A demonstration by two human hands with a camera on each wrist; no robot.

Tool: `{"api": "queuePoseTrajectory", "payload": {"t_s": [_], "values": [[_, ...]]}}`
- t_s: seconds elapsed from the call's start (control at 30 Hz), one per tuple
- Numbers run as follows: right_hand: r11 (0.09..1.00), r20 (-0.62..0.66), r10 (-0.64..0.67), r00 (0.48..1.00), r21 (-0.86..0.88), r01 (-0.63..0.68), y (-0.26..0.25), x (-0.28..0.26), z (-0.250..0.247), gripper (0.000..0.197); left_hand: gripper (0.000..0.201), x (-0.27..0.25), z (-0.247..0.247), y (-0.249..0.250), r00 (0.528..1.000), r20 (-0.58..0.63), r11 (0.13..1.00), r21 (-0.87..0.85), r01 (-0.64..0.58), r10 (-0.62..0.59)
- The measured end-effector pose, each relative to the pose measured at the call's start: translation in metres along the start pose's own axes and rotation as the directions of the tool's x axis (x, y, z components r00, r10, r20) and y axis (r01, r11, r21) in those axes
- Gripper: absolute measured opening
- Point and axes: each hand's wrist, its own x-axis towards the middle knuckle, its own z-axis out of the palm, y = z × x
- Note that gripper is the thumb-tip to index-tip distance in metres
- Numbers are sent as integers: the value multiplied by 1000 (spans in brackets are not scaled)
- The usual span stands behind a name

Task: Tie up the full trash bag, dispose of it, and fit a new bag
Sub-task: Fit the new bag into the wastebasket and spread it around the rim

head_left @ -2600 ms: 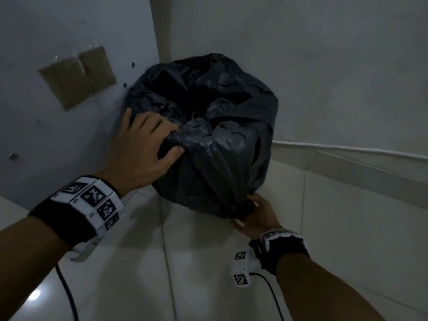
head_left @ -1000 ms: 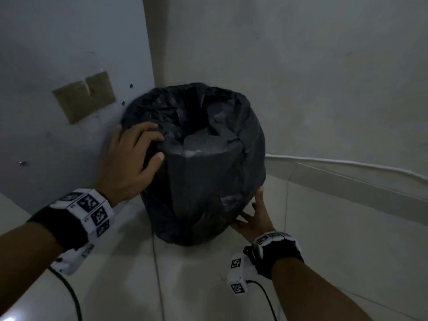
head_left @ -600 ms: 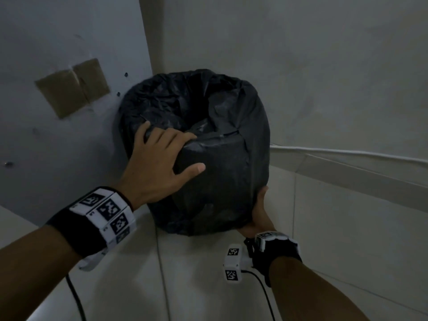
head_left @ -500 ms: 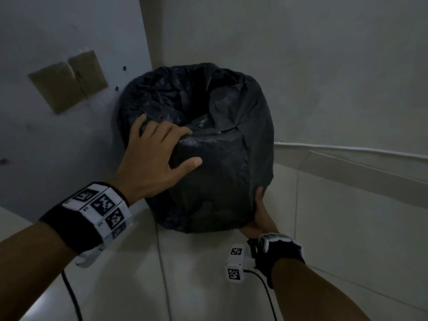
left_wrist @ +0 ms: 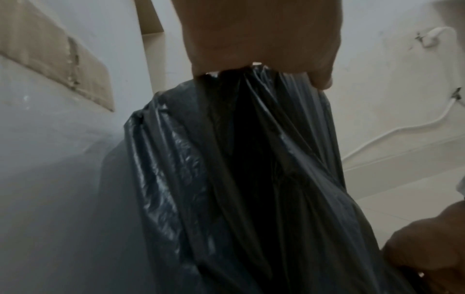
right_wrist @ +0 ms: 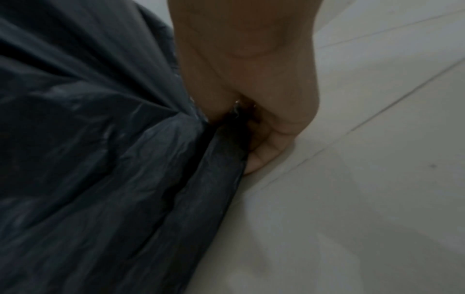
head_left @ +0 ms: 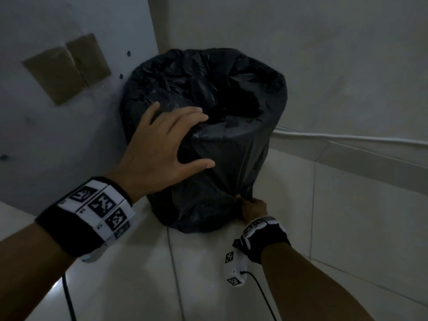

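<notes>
Left hand [head_left: 157, 149] lies spread on the near rim of the bin, palm down on the black trash bag [head_left: 222, 163], with the fingers [head_left: 185, 117] reaching over the edge toward the dark inside and the thumb [head_left: 196, 164] stretched out across the front of the plastic. It presses rather than grips; the fingers look fairly straight in the head view, while the left wrist view shows only the underside of the hand [left_wrist: 261, 35] against the gathered top of the bag [left_wrist: 246, 179], so how far the fingertips bend inside cannot be told. A black band with white coded squares [head_left: 97, 205] wraps that wrist.

On the grey panel to the left, two brown patches [head_left: 67, 70] sit side by side, just beside the bin.

The bag is draped over the bin, which stands on the pale tiled floor [head_left: 324, 228] in the corner, its mouth open and crumpled, its skirt hanging down to the floor.

Low at the right, the right hand [head_left: 253, 208] pinches a bunch of the bag's lower edge close to the floor, and the plastic pulls into tight folds toward it. The right wrist view shows the hand [right_wrist: 251, 111] with fingers curled round that bunch of bag [right_wrist: 113, 159].

A white cable [head_left: 347, 136] runs along the base of the right wall.
</notes>
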Motion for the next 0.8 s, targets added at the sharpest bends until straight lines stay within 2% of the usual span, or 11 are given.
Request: {"api": "queuePoseTrajectory", "payload": {"t_s": [0.13,0.23,0.33,0.4,0.47,0.5,0.53,0.6,0.67,0.73,0.8], "values": [[1000,-34,20,999,-23,-20,0,-6,-3,46,63,2,-1,4,1000,12,996,90,11,-12],[986,-61,27,998,166,-16,-6,-9,-10,55,55,3,2,9,999,33,994,110,20,-23],[947,8,34,999,321,-35,-17,-20,-20,61,50,5,2,9,999,31,993,114,17,-20],[924,89,47,995,374,-77,-22,-27,-28,51,47,4,-1,3,999,-10,994,103,-44,45],[892,167,75,983,429,-141,-25,-29,-40,22,41,0,-6,-6,991,-71,988,116,-105,113],[863,179,94,979,475,-170,-26,-28,-46,13,38,-2,-8,-10,988,-94,987,117,-114,126],[825,184,105,977,532,-189,-28,-29,-51,15,36,-5,-11,-13,986,-111,988,112,-111,123],[766,183,109,977,611,-199,-30,-28,-59,38,33,-9,-16,-20,981,-161,988,128,-91,112],[751,207,116,971,621,-222,-30,-32,-61,65,31,-12,-21,-26,968,-233,985,164,-52,90],[764,264,128,956,588,-265,-29,-40,-59,79,33,-10,-29,-28,950,-309,987,158,1,49],[742,308,123,943,603,-294,-29,-47,-57,86,35,-6,-37,-17,952,-304,997,77,14,11]]}}
